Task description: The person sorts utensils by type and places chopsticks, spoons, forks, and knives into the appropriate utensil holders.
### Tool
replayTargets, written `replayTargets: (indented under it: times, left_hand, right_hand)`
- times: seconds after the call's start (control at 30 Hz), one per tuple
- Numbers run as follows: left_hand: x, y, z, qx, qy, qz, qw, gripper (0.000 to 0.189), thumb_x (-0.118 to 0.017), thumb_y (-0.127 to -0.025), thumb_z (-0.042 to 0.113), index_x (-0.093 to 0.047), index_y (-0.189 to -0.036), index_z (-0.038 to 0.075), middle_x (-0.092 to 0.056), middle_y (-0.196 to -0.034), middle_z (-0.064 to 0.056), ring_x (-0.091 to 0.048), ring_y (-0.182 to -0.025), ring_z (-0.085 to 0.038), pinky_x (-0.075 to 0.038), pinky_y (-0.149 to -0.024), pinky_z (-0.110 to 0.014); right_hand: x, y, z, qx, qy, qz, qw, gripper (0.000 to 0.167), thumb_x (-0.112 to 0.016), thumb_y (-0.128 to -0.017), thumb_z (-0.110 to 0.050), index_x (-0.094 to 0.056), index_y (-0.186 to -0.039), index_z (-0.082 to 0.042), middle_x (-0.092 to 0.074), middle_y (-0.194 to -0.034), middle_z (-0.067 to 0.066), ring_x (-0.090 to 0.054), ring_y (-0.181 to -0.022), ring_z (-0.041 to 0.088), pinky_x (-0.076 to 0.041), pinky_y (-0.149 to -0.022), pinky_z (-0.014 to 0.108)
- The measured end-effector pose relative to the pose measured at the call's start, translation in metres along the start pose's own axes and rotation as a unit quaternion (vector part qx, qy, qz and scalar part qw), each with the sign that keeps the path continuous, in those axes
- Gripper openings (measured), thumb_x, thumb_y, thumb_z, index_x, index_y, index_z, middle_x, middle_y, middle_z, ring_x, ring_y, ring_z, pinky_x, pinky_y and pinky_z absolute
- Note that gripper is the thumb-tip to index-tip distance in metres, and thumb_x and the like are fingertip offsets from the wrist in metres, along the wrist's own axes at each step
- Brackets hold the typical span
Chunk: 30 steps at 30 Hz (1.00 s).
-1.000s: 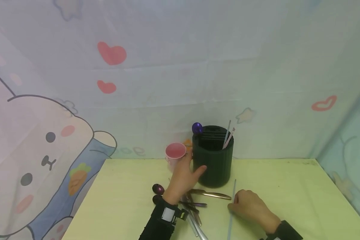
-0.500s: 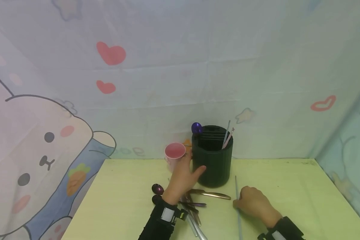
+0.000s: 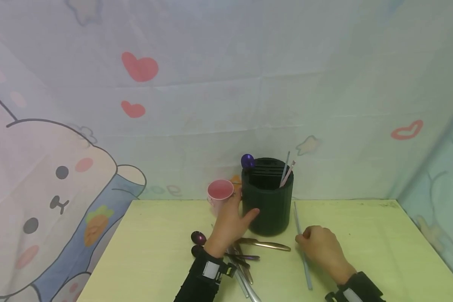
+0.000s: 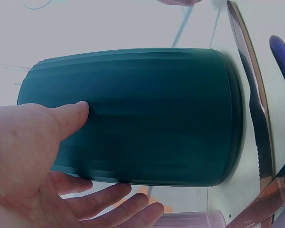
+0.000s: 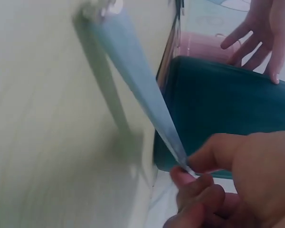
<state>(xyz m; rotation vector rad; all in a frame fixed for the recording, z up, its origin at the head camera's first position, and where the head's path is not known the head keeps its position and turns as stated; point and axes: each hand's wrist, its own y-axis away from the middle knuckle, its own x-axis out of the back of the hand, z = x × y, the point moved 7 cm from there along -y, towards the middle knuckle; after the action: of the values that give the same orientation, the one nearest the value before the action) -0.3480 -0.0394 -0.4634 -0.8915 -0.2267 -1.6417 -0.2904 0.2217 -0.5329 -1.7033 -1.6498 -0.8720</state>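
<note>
My right hand pinches a slim light-blue chopstick between thumb and forefinger, its near end tilted off the table in the right wrist view. Straight ahead of it stands a dark green ribbed utensil holder, upright. My left hand rests against the holder's left side: the thumb lies on its front and the other fingers extend, spread, along the side, as the left wrist view shows. A purple-blue spoon, a light-blue stick and a pink stick stick up from the holder.
Behind my left hand stands a pink cup. Around my left wrist lies loose cutlery: a gold knife, a dark purple spoon and several overlapping handles. A printed cloth hangs behind the table.
My right hand has moved slightly right and farther from me with the chopstick, whose near end has come into view and which now slants. The left hand and the holder stay put.
</note>
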Motion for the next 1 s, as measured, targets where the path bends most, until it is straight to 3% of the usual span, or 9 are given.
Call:
replayTargets:
  times: [0.17,0.37,0.6,0.73,1.0]
  left_hand:
    - [0.000,0.000,0.000,-0.001,0.007,0.003,1.0000,0.077,-0.076,-0.105,0.038,-0.041,-0.169,0.013,-0.063,-0.161,-0.013,-0.059,-0.152,-0.033,-0.048,-0.125,-0.057]
    - [0.000,0.000,-0.001,0.001,0.005,0.005,1.0000,0.078,-0.076,-0.105,0.039,-0.041,-0.169,0.012,-0.062,-0.162,-0.014,-0.059,-0.152,-0.033,-0.048,-0.126,-0.057]
    - [0.000,-0.001,0.000,0.004,0.005,0.004,1.0000,0.079,-0.076,-0.105,0.039,-0.041,-0.169,0.011,-0.061,-0.162,-0.014,-0.058,-0.153,-0.033,-0.048,-0.126,-0.057]
    - [0.000,-0.001,0.000,0.006,0.000,0.000,1.0000,0.078,-0.075,-0.105,0.040,-0.040,-0.170,0.012,-0.061,-0.163,-0.014,-0.058,-0.153,-0.033,-0.048,-0.126,-0.056]
    - [-0.003,-0.001,-0.004,0.011,-0.006,-0.003,0.9999,0.078,-0.075,-0.106,0.041,-0.040,-0.170,0.013,-0.061,-0.163,-0.013,-0.058,-0.153,-0.032,-0.048,-0.126,-0.055]
  right_hand:
    - [0.012,-0.002,-0.006,0.011,-0.016,0.051,0.9985,0.029,-0.067,-0.099,-0.026,-0.081,-0.099,0.000,-0.079,-0.084,0.005,-0.065,-0.071,0.017,-0.053,-0.064,0.033]
    - [0.027,-0.001,-0.013,0.016,-0.047,0.119,0.9916,0.027,-0.069,-0.099,-0.024,-0.080,-0.104,-0.001,-0.077,-0.083,0.003,-0.060,-0.066,0.013,-0.046,-0.062,0.028]
    - [0.040,0.001,-0.018,0.022,-0.070,0.169,0.9829,0.024,-0.068,-0.099,-0.022,-0.080,-0.107,-0.003,-0.076,-0.084,0.003,-0.056,-0.062,0.012,-0.043,-0.057,0.026]
    - [0.054,0.006,-0.027,0.029,-0.099,0.216,0.9709,0.020,-0.069,-0.098,-0.020,-0.082,-0.104,-0.006,-0.075,-0.084,0.003,-0.056,-0.065,0.007,-0.044,-0.058,0.024]
    - [0.086,0.022,-0.055,0.071,-0.162,0.303,0.9363,0.013,-0.073,-0.100,-0.012,-0.083,-0.105,-0.005,-0.074,-0.081,0.005,-0.056,-0.065,0.000,-0.042,-0.057,0.015]
